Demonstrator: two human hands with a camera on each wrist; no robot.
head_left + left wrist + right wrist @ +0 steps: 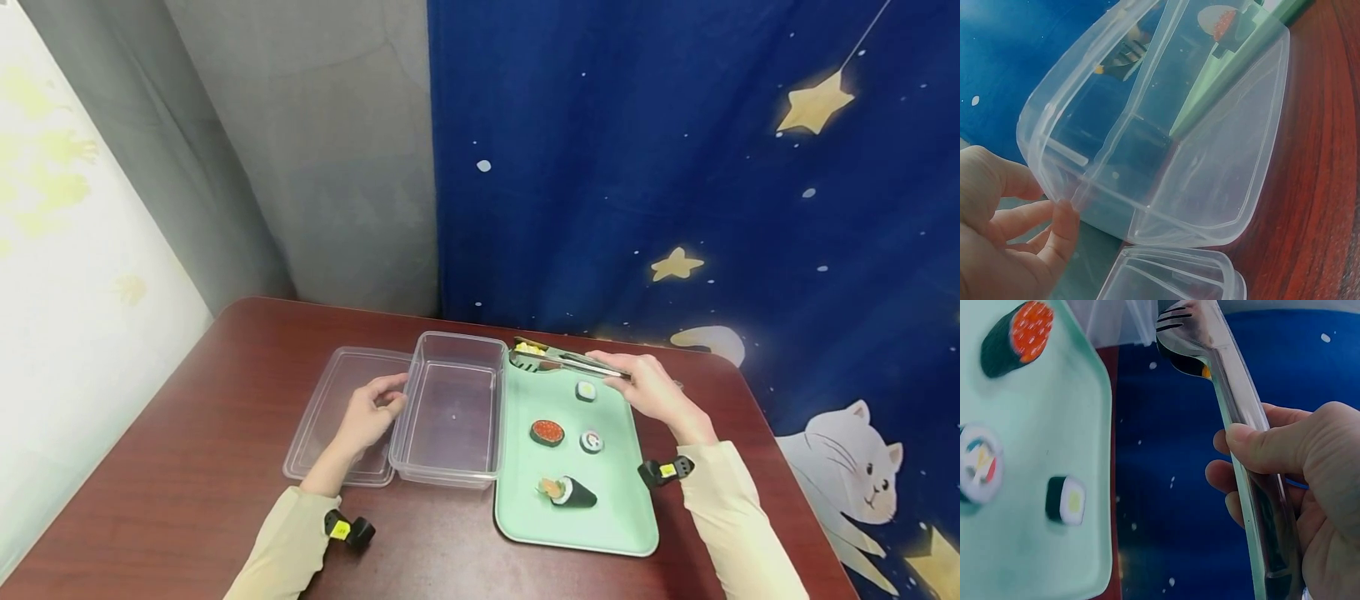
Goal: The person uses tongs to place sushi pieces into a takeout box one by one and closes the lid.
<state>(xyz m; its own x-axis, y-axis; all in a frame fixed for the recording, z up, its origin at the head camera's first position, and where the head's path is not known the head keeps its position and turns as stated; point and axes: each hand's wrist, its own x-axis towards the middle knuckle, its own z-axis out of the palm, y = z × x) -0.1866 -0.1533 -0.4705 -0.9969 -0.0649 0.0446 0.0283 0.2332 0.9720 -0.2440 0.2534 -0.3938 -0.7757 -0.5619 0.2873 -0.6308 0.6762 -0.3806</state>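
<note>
My right hand (648, 387) grips metal serving tongs (1241, 394) with slotted ends. Between those ends, a yellow-topped toy sushi piece (530, 349) is held above the far left corner of the green tray (615, 525). Fingers of my left hand (372, 412) hold the left rim of a clear plastic container (453, 417), which has nothing in it. On the tray lie a red roe sushi (547, 432), a round sushi roll (591, 442), a small roll with a yellow-green centre (1069, 500) and a dark cone hand roll (573, 492).
A clear lid (322, 433) lies flat on the brown table (187, 433), left of the container and partly under my left forearm. The tray stands close against the container's right side. Behind the table's far edge hangs a blue curtain (540, 208) with stars.
</note>
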